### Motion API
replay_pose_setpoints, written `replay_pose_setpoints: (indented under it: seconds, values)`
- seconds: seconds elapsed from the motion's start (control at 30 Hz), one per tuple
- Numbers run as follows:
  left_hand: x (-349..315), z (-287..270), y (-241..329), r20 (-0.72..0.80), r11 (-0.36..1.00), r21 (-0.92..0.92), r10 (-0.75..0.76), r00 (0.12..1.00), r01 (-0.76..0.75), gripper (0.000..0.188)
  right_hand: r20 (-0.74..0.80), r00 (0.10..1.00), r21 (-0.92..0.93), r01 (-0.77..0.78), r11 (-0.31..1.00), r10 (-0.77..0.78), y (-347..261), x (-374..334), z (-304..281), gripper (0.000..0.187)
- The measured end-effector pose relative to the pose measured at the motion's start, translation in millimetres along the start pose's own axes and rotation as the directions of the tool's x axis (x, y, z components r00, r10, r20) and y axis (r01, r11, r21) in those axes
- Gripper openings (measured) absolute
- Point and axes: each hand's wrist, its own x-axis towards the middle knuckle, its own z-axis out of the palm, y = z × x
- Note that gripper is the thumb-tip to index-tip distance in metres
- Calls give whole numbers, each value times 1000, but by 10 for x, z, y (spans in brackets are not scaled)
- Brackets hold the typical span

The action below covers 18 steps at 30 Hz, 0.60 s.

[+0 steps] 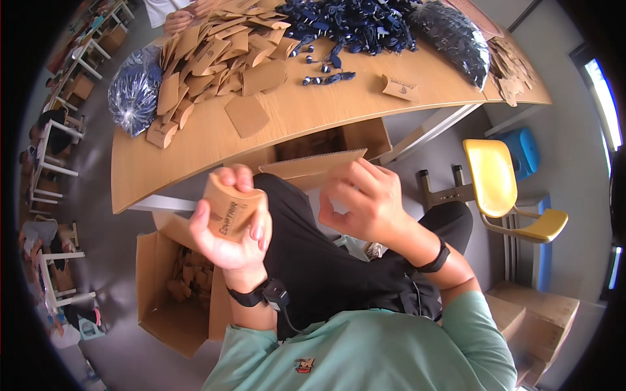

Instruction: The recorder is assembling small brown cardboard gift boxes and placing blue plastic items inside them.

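Observation:
My left hand (229, 244) is wrapped round a brown cardboard pillow box (231, 207) with dark print, held up in front of the table edge. Beside it, to the right, is my right hand (365, 199), its fingers curled in toward the thumb. Whatever it may pinch is hidden or too small to make out. On the table (313, 111) lies a big heap of similar pillow boxes (212, 55), some flat. Next to that heap is a tangled pile of navy corded earphones (352, 23), with a few loose earphones (329, 79) nearer me. One separate pillow box (400, 87) sits toward the right.
Filled plastic bags (135, 91) (451, 40) rest at both sides of the table. Below left stands an open carton (153, 287) with pillow boxes inside. A yellow chair (492, 179) and stacked cartons (535, 313) are at right. Another person's hand (177, 21) is across the table.

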Motion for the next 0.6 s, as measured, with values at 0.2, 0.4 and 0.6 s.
replay_pose_setpoints:
  seconds: [0.2,0.4,0.6]
  values:
    - [90,-265,-400,187,627,727,210,960,-279,47,531,733,816,-578,-20,425,-170,43,281,26]
    - [366,-352,-427,474,339,816,73,877,-469,72,445,758,859,-512,11,476,60,93,217,26]
    - [885,-451,211,511,-300,827,51,858,-475,51,-158,732,615,-452,646,662,1024,139,-241,24]
